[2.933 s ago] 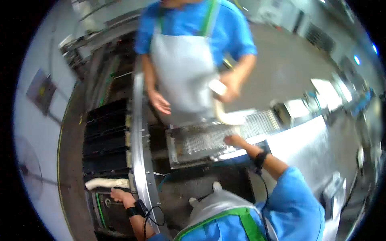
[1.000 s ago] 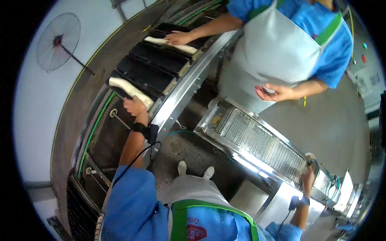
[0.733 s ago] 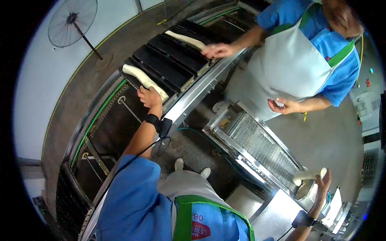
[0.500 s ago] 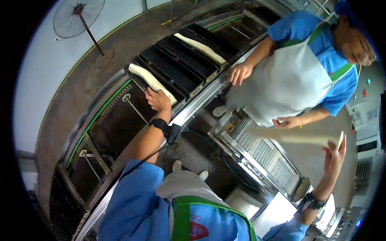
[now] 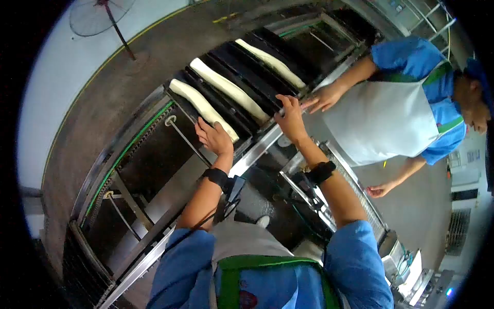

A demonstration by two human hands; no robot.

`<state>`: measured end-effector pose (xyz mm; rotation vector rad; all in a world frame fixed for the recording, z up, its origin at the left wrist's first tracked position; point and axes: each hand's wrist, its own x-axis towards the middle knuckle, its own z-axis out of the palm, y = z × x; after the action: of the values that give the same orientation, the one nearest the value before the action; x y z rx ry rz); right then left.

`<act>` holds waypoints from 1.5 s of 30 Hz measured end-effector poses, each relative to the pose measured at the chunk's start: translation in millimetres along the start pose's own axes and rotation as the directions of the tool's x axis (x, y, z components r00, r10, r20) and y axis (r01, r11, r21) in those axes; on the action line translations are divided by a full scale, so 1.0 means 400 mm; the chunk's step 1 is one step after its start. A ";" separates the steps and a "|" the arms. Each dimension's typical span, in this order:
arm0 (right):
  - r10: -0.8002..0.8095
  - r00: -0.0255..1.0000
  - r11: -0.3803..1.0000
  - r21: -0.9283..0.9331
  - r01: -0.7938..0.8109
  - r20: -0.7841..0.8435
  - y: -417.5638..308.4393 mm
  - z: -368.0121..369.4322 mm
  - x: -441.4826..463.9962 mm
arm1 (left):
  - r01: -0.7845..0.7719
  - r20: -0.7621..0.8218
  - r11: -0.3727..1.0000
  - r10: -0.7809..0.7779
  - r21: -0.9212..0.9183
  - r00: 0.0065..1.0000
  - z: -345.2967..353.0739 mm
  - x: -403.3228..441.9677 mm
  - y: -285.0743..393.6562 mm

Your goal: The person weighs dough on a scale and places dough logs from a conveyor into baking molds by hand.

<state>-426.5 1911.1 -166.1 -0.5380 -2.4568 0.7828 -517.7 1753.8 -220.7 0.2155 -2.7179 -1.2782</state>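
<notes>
Three long pale dough strips lie in black baking pans on the conveyor. My left hand (image 5: 215,137) rests at the near end of the leftmost dough strip (image 5: 198,102), fingers stretched out along the pan's edge and the dough. The middle dough strip (image 5: 229,87) lies in the neighbouring pan. Just right of its near end is my right hand (image 5: 292,119), fingers apart and holding nothing, by the front rim of the pans (image 5: 251,88). A third dough strip (image 5: 270,62) sits further right.
A co-worker in a white apron (image 5: 381,123) stands at the right, one hand (image 5: 327,97) by the pans close to my right hand. A metal mesh belt (image 5: 360,198) runs between us. The conveyor frame (image 5: 252,157) curves along the front. A stand fan (image 5: 119,32) stands behind.
My right hand has swung from the far right to the pans, and the dough strip it carried now lies in the second pan. My left hand stays by the first strip.
</notes>
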 end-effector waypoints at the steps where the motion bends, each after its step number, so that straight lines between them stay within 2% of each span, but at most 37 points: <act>1: -0.021 1.000 1.000 0.002 0.021 0.013 0.013 -0.014 -0.015 | -0.001 0.022 1.000 0.001 0.011 1.000 0.001 -0.001 -0.003; 2: 0.002 1.000 1.000 -0.005 -0.002 0.007 0.036 -0.034 -0.035 | 0.012 0.009 0.999 -0.012 0.041 1.000 0.004 0.003 -0.002; 4: 0.075 0.985 0.997 -0.020 -0.073 0.152 0.088 -0.089 -0.079 | -0.002 0.002 0.995 0.001 0.100 1.000 -0.009 0.009 0.017; 5: 0.099 0.987 0.995 -0.038 -0.094 0.128 0.117 -0.105 -0.106 | -0.115 -0.102 0.970 0.140 0.213 0.985 0.017 0.027 -0.015; 6: 0.120 0.975 0.992 -0.065 -0.110 0.189 0.169 -0.130 -0.141 | -0.198 -0.148 0.920 0.259 0.338 0.955 0.053 0.052 -0.047; 7: 0.151 0.958 0.987 -0.096 -0.131 0.244 0.217 -0.164 -0.182 | -0.114 -0.093 0.977 0.132 0.178 0.987 0.033 0.054 -0.010; 8: 0.122 0.970 0.991 -0.082 -0.106 0.210 0.249 -0.201 -0.232 | -0.098 -0.012 0.971 0.103 0.218 0.995 0.060 0.067 -0.028; 9: 0.098 0.982 0.993 -0.078 -0.086 0.164 0.274 -0.244 -0.280 | -0.192 -0.048 0.941 0.213 0.278 0.976 0.088 0.057 -0.029; 11: 0.211 0.962 0.974 -0.119 -0.192 0.173 0.294 -0.305 -0.371 | -0.141 -0.013 0.971 0.146 0.191 0.989 0.075 0.024 0.034; 13: 0.354 0.908 0.930 0.019 -0.368 0.225 0.331 -0.336 -0.428 | -0.108 0.091 0.947 0.084 0.303 0.992 0.085 0.022 0.070; 14: 0.332 0.929 0.941 0.005 -0.337 0.165 0.364 -0.331 -0.454 | 0.022 0.121 0.980 -0.046 0.196 0.992 0.091 0.022 0.088; 15: 0.428 0.885 0.884 0.117 -0.452 0.185 0.353 -0.341 -0.445 | 0.044 0.120 0.983 -0.066 0.181 0.991 0.119 0.034 0.078; 16: 0.390 0.899 0.919 -0.026 -0.393 0.199 0.327 -0.357 -0.418 | 0.066 0.119 0.984 -0.086 0.166 0.989 0.145 0.046 0.070; 17: 0.269 0.950 0.962 -0.007 -0.271 0.157 0.298 -0.355 -0.421 | -0.207 0.115 0.887 0.175 0.413 0.978 0.080 0.011 0.090; 18: 0.363 0.908 0.921 0.067 -0.384 0.210 0.278 -0.351 -0.408 | -0.155 0.090 0.903 0.130 0.401 0.987 0.102 0.007 0.083; 19: 0.416 0.879 0.897 0.051 -0.439 0.235 0.241 -0.354 -0.395 | -0.178 0.023 0.920 0.182 0.350 0.983 0.086 -0.015 0.100; 21: 0.214 0.939 0.963 0.101 -0.249 0.270 0.241 -0.327 -0.382 | -0.136 0.084 0.950 0.116 0.283 0.990 0.076 -0.021 0.111; 23: 0.225 0.925 0.952 0.134 -0.276 0.306 0.184 -0.293 -0.332 | -0.131 0.153 0.980 0.108 0.149 0.982 0.048 -0.017 0.117; 24: 0.243 0.916 0.939 0.160 -0.305 0.320 0.151 -0.266 -0.297 | -0.095 0.255 0.987 0.058 0.133 0.965 0.030 -0.010 0.119; 25: 0.158 0.937 0.956 0.190 -0.225 0.313 0.102 -0.242 -0.256 | -0.102 0.171 0.987 0.080 0.125 0.982 0.049 0.016 0.095; 26: 0.071 0.951 0.965 0.222 -0.142 0.302 0.059 -0.213 -0.205 | -0.202 0.049 0.977 0.199 0.069 0.979 0.045 0.046 0.099; 27: -0.115 0.947 0.988 0.134 0.078 0.300 0.030 -0.177 -0.161 | -0.307 -0.079 0.951 0.308 0.029 0.948 0.032 0.079 0.106; 29: -0.288 0.926 0.949 0.205 0.241 0.244 -0.058 -0.104 -0.098 | -0.583 0.131 0.790 0.569 0.190 0.812 -0.031 0.180 0.132; 30: -0.417 0.870 0.906 0.195 0.376 0.263 -0.086 -0.057 -0.071 | -0.605 0.350 0.773 0.523 0.189 0.777 -0.056 0.248 0.150; 31: -0.449 0.847 0.890 0.058 0.453 0.284 -0.111 0.013 -0.069 | -0.623 0.546 0.763 0.452 0.173 0.705 -0.068 0.331 0.143; 32: -0.431 0.835 0.883 -0.033 0.469 0.342 -0.108 0.074 -0.058 | -0.651 0.591 0.740 0.452 0.169 0.668 -0.040 0.406 0.133; 33: -0.403 0.822 0.866 -0.121 0.484 0.401 -0.107 0.125 -0.051 | -0.758 0.682 0.636 0.491 0.144 0.541 0.002 0.505 0.112; 34: -0.337 0.805 0.858 -0.193 0.476 0.489 -0.133 0.132 -0.046 | -0.708 0.679 0.686 0.441 0.167 0.587 0.004 0.525 0.134; 35: -0.333 0.802 0.865 -0.178 0.469 0.496 -0.139 0.155 -0.046 | -0.654 0.680 0.732 0.384 0.188 0.625 0.016 0.540 0.144; 36: -0.287 0.805 0.835 -0.276 0.476 0.520 -0.145 0.177 -0.051 | -0.649 0.690 0.734 0.364 0.201 0.626 0.019 0.546 0.137; 38: -0.235 0.774 0.723 -0.426 0.543 0.588 -0.151 0.166 -0.050 | -0.200 0.695 0.978 0.108 0.052 0.710 0.022 0.522 0.136; 39: -0.235 0.771 0.728 -0.418 0.543 0.592 -0.157 0.163 -0.045 | -0.196 0.697 0.979 0.099 0.061 0.711 0.021 0.513 0.110; 41: -0.224 0.693 0.799 -0.278 0.534 0.686 -0.160 0.164 -0.036 | 0.086 0.626 0.995 -0.032 -0.057 0.779 0.003 0.480 0.095; 42: -0.265 0.721 0.747 -0.336 0.573 0.640 -0.143 0.187 -0.056 | 0.237 0.511 0.969 -0.235 0.062 0.827 0.047 0.476 0.132; 43: -0.261 0.719 0.752 -0.331 0.570 0.644 -0.143 0.182 -0.070 | 0.240 0.513 0.968 -0.242 0.071 0.824 0.064 0.518 0.078; 44: -0.307 0.734 0.805 -0.245 0.540 0.606 -0.147 0.171 -0.081 | -0.285 0.575 0.957 0.205 0.051 0.792 0.077 0.596 -0.032; 45: -0.351 0.751 0.846 -0.155 0.510 0.559 -0.149 0.156 -0.085 | -0.732 0.616 0.681 0.579 -0.006 0.534 0.085 0.655 -0.092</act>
<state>-447.4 1822.9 -185.1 0.2038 -3.0508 0.3798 -778.2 1707.8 -255.7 -1.3009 -2.8837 -0.8147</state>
